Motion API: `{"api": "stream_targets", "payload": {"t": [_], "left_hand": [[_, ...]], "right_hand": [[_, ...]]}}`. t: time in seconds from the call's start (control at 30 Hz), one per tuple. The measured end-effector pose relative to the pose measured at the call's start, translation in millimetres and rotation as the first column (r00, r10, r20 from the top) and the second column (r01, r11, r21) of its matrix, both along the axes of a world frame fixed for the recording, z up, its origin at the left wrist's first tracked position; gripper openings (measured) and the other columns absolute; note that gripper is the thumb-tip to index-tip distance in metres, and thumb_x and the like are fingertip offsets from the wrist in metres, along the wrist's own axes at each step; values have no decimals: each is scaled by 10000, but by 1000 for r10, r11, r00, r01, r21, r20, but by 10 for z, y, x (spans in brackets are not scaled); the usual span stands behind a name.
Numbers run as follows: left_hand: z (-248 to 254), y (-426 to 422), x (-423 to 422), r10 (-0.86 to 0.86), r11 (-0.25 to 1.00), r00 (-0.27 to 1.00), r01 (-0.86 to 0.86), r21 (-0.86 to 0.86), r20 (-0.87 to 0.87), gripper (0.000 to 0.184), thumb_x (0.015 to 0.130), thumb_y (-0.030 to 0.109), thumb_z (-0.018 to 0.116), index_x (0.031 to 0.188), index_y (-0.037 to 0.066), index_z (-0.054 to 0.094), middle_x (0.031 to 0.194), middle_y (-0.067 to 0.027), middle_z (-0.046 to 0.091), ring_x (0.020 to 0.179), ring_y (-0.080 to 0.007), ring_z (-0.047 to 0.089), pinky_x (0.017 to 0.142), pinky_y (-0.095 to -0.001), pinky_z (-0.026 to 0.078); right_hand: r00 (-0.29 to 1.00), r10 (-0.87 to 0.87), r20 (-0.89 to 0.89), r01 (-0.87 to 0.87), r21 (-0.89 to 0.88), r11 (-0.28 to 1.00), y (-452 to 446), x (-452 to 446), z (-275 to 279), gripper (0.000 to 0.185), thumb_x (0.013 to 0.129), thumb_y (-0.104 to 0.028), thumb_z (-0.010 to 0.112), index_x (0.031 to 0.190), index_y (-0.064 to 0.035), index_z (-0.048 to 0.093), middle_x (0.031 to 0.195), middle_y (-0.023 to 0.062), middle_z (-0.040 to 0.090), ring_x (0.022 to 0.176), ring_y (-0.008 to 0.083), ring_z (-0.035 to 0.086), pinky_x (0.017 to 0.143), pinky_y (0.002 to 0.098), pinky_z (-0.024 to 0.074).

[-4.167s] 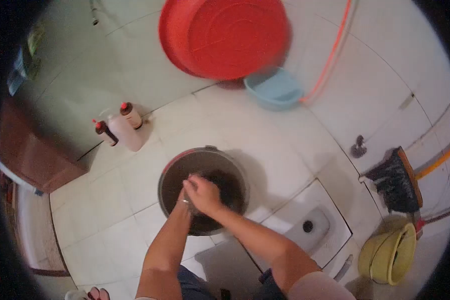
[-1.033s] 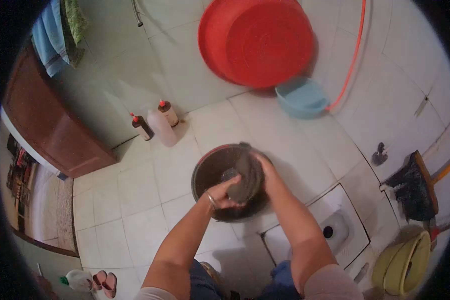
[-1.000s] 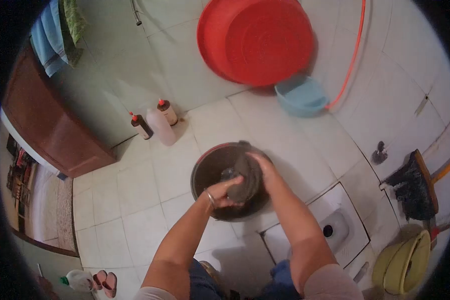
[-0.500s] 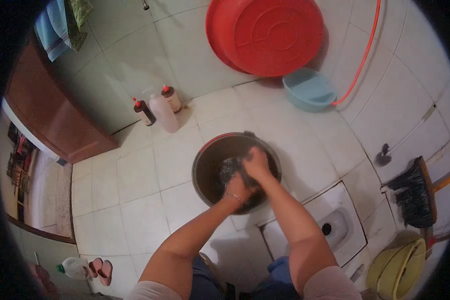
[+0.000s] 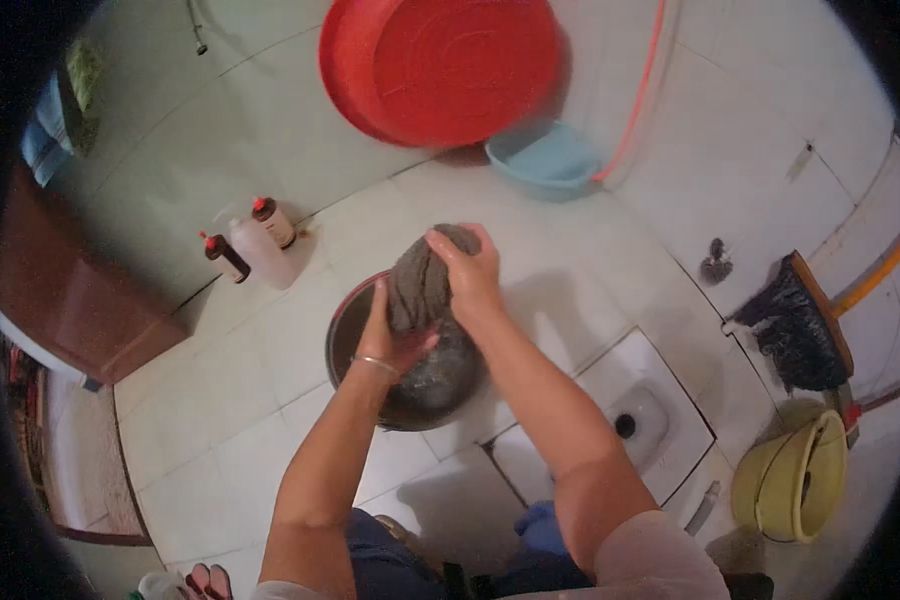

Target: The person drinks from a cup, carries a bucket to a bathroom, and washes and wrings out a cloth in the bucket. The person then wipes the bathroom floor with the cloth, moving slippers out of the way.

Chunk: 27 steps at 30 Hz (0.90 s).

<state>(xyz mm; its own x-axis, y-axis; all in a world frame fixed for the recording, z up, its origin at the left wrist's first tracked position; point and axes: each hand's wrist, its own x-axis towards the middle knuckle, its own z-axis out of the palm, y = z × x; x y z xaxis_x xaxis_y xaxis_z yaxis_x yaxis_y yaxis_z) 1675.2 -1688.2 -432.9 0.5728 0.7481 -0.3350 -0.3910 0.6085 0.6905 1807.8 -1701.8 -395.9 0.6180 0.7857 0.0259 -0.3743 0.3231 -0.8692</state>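
A bunched grey-brown cloth (image 5: 417, 287) is held up above the dark basin (image 5: 345, 325) on the floor. My right hand (image 5: 473, 272) wraps round its upper end, thumb across the front. Lower down, my left hand (image 5: 398, 345), with a bangle at the wrist, grips the bottom end between thumb and fingers. Murky water with some foam (image 5: 435, 375) shows inside the basin below the hands. The kind of cloth cannot be made out.
Two dark bottles with red caps and a pale pump bottle (image 5: 262, 252) stand by the wall. Behind are a large red tub (image 5: 450, 70) and a blue basin (image 5: 545, 165) with a hose. A squat toilet (image 5: 650, 420), broom (image 5: 800, 330) and yellow bucket (image 5: 785, 480) are at right.
Both hands have come up out of the basin, lifting the cloth above its rim. The camera view has shifted, so the surroundings appear farther left.
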Motion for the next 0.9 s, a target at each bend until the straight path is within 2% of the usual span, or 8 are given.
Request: {"api": "stream_targets", "payload": {"t": [0.07, 0.13, 0.23, 0.4, 0.47, 0.6, 0.73, 0.9], "left_hand": [[151, -90, 67, -81, 978, 978, 116, -175, 193, 422, 867, 373, 476, 1150, 60, 478, 1126, -76, 519, 1010, -228, 514, 857, -325, 417], [200, -135, 182, 219, 975, 965, -223, 10, 145, 483, 826, 322, 567, 1186, 34, 425, 1130, -103, 516, 1025, -252, 508, 849, -320, 434], [207, -98, 169, 361, 866, 932, -328, 378, -19, 547, 734, 157, 653, 1191, 16, 388, 1129, -121, 514, 1023, -267, 508, 879, -329, 413], [521, -428, 187, 562, 487, 798, -108, 867, -216, 544, 641, 6, 612, 1143, -2, 403, 1093, -133, 512, 1019, -263, 496, 905, -340, 379], [443, -477, 60, 591, 270, 729, 225, 936, -346, 587, 627, -39, 562, 1178, 28, 368, 1121, -134, 474, 1068, -253, 457, 942, -338, 354], [280, -537, -93, 526, 150, 783, 300, 942, -333, 581, 600, 9, 585, 1147, 15, 392, 1129, -153, 462, 1076, -268, 437, 967, -362, 318], [163, -687, -166, 500, -155, 795, 474, 867, -345, 586, 516, 16, 621, 1070, 8, 431, 1061, -167, 476, 1023, -341, 446, 909, -427, 329], [-70, -781, -204, 417, -499, 832, 546, 673, -365, 481, 445, 17, 608, 903, 25, 463, 964, -155, 493, 944, -332, 480, 821, -473, 358]], "right_hand": [[998, -47, -47, 46, -10, 999, -22, -13, 0, 374, 679, -161, 712, 947, -14, 497, 836, 65, 557, 742, 152, 531, 673, 292, 452], [919, 60, -390, -45, 48, 998, -14, 3, -76, 351, 703, -179, 688, 952, -16, 502, 874, 85, 559, 754, 180, 546, 677, 309, 454], [842, 212, -495, -230, 26, 973, 40, 70, -283, 338, 741, -262, 639, 967, -42, 518, 909, 76, 569, 780, 211, 566, 691, 342, 466], [645, 535, -546, -605, 63, 793, -48, 72, -322, 295, 744, -323, 601, 941, -103, 595, 877, 69, 604, 781, 190, 578, 729, 340, 454], [735, 561, -381, -632, -85, 770, -77, 49, -344, 266, 731, -315, 588, 888, -103, 619, 869, 64, 609, 774, 181, 574, 715, 349, 453], [730, 662, -170, -668, -380, 640, -326, 39, -24, 349, 704, -379, 604, 914, -101, 602, 837, 41, 603, 817, 171, 553, 741, 299, 425], [549, 791, 269, -746, -269, 609, 114, -70, -837, 233, 644, -254, 622, 778, -63, 623, 762, 54, 587, 719, 173, 527, 658, 312, 422], [448, 864, 229, -697, -516, 498, -32, -260, -799, 243, 603, -189, 610, 801, -49, 630, 751, 79, 601, 690, 183, 535, 615, 365, 434]]}}
